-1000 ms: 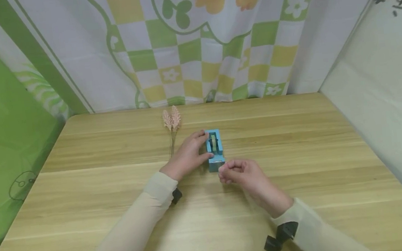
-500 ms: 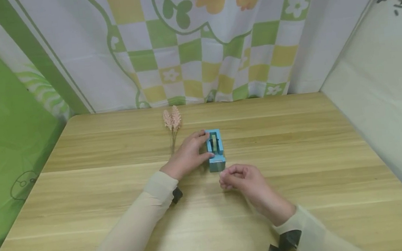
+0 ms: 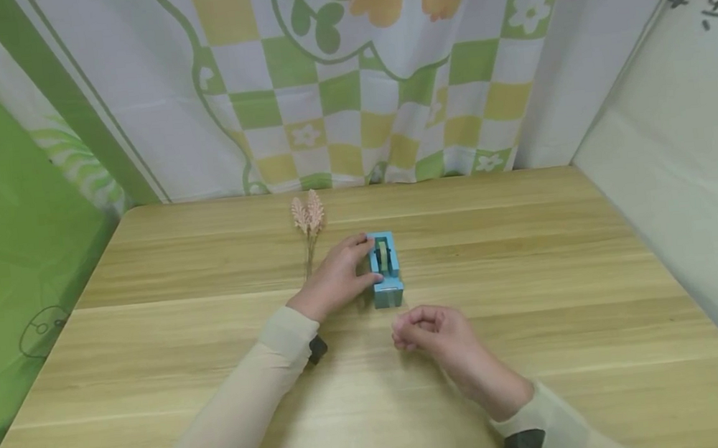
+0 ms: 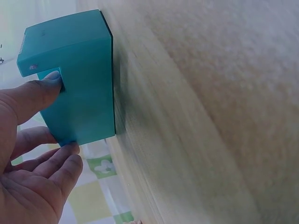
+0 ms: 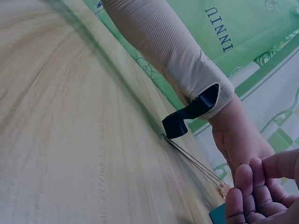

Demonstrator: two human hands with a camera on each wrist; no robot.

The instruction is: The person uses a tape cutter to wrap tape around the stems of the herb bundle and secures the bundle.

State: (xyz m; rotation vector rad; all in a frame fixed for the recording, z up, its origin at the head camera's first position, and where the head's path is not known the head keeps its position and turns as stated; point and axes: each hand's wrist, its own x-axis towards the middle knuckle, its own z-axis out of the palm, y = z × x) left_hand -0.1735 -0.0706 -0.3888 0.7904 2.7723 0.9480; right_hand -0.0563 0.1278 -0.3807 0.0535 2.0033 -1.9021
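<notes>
A blue tape dispenser (image 3: 389,297) stands on the wooden table, a roll of tape (image 3: 383,256) in its slot. My left hand (image 3: 333,281) holds it from the left side; in the left wrist view the thumb presses a recess in the dispenser's side (image 4: 88,107) and fingertips touch its far end. Just in front of the dispenser is my right hand (image 3: 441,335), thumb and forefinger pinched together. A clear strip of tape between the dispenser and these fingertips is barely visible. In the right wrist view the right hand's curled fingers (image 5: 247,191) meet the thumb.
Pink dried-flower sprigs (image 3: 308,214) lie left of the dispenser, their stems partly behind my left hand. A patterned curtain (image 3: 340,96) hangs along the table's back edge. Green cloth (image 3: 7,214) is on the left and a pale sheet (image 3: 683,149) on the right.
My right hand has drawn back toward the table's front, away from the dispenser, with its fingers still pinched. The left hand and the dispenser have stayed in place.
</notes>
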